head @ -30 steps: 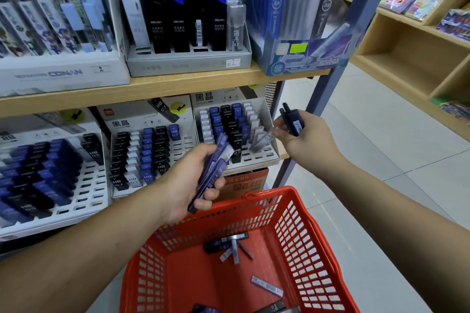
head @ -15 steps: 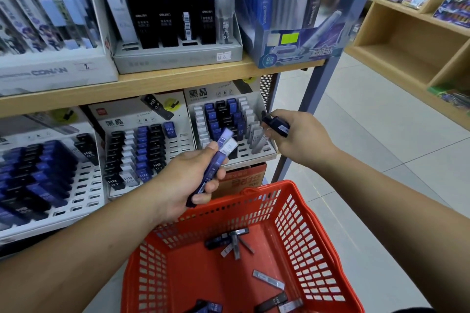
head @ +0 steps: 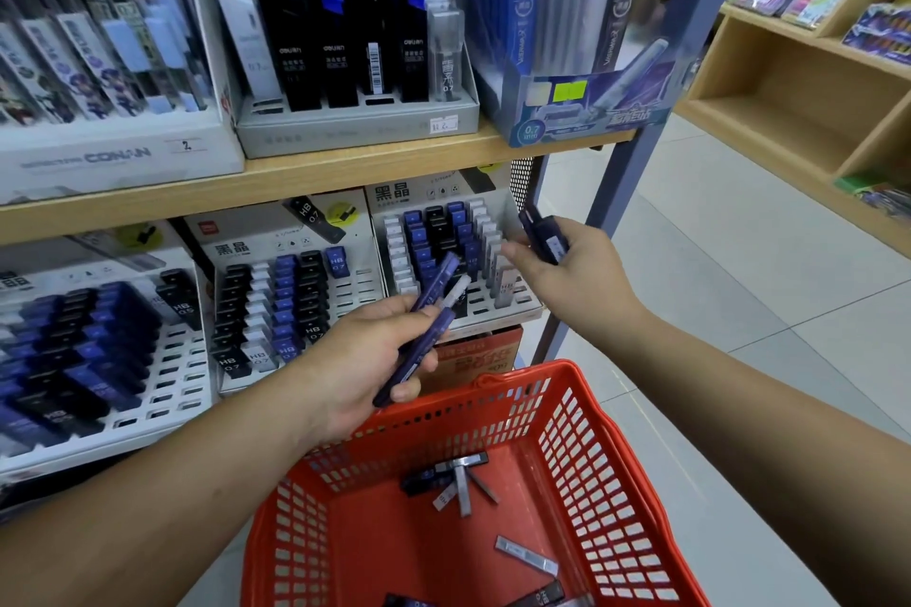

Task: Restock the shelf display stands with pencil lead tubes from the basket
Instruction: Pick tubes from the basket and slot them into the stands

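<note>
My left hand (head: 362, 362) grips a bundle of blue and white pencil lead tubes (head: 428, 323) in front of the right display stand (head: 508, 311) on the lower shelf. That white slotted stand carries rows of blue, black and grey tubes. My right hand (head: 567, 274) holds a dark blue lead tube (head: 542, 236) beside the stand's right edge, fingertips near a grey tube in the rightmost column. Below, the red basket (head: 606, 483) contains several loose black and grey tubes (head: 456, 478).
A middle stand (head: 355, 291) and a left stand (head: 172, 360) on the lower shelf are part filled. The wooden upper shelf (head: 315, 177) bears boxed lead refills. A grey metal upright (head: 626, 173) stands at right, with tiled floor and a wooden shelving unit (head: 788, 113) beyond.
My right hand has lifted slightly and turned the dark tube more upright by the stand's right edge. My left hand has tilted its bundle a little; the view shifted.
</note>
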`<state>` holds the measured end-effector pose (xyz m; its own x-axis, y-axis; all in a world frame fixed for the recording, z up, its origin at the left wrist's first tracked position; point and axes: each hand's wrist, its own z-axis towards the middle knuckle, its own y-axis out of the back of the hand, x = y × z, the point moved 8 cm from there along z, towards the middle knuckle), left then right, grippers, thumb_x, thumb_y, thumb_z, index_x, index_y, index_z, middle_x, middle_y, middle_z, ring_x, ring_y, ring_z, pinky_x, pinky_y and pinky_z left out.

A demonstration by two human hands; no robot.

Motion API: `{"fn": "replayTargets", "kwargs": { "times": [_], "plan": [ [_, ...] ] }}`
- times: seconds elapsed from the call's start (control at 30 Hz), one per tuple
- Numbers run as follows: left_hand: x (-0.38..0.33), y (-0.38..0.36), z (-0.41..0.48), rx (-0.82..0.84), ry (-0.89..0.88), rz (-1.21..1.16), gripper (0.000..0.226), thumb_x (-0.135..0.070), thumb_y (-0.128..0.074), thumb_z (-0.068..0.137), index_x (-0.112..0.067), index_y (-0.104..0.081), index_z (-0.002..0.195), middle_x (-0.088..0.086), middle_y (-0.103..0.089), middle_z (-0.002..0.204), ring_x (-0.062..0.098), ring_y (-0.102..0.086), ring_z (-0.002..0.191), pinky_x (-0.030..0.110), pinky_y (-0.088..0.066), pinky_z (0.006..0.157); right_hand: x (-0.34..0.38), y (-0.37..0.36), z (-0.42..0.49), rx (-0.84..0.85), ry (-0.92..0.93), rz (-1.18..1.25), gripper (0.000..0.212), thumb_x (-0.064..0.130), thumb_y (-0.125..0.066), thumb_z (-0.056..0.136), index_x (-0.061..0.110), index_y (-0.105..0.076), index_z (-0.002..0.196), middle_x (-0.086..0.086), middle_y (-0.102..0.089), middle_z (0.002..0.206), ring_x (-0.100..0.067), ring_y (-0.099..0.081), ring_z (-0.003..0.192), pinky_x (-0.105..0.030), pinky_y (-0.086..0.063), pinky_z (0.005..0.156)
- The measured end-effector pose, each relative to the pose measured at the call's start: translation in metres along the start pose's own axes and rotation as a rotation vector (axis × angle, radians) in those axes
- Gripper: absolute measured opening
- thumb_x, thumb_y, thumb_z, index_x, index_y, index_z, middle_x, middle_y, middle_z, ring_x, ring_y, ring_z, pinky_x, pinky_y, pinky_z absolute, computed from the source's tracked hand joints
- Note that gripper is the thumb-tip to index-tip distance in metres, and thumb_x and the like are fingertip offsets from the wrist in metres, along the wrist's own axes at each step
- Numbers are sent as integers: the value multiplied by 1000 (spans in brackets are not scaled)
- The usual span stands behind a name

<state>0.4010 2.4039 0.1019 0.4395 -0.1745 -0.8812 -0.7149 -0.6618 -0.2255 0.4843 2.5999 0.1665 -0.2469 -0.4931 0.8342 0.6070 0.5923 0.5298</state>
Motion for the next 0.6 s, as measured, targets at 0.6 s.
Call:
{"fn": "replayTargets", "kwargs": {
  "times": [0.6],
  "plan": [
    [-2, 4, -1, -62, -44, 157, 24, -26, -51, 109, -12, -68, 120, 16, -77, 99, 17, -52, 58, 25, -31, 39, -3, -9, -19, 269, -132, 156, 6, 22, -71, 97, 17, -74, 97, 6, -74, 69, -8, -52, 45, -27, -46, 45]
  ]
}}
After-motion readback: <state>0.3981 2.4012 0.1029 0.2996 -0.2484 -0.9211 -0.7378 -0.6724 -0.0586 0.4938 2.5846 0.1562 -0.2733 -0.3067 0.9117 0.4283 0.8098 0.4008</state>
